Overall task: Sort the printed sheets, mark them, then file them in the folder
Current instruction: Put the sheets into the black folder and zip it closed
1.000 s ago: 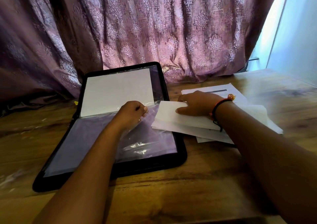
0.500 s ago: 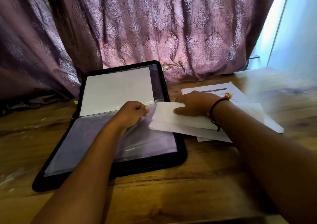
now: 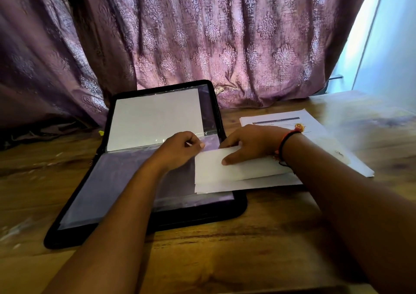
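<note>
Dim interior, daylight glowing through the patterned curtain [image 3: 225,34] behind the folder [image 3: 202,215], blown-out window gap [image 3: 367,34] far right of it, pale glare on the table [image 3: 371,113] right of it, sheen on its plastic sleeve [image 3: 112,181], wide-angle stretching at the edges, slight overall softness.

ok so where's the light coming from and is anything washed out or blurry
Head view: daylight enters upper right, where the bright gap is blown out; the curtain glows backlit; the table near it looks hazy; glare streaks the plastic sleeve the left hand pinches; the sheets in the right hand are soft-edged.
</note>
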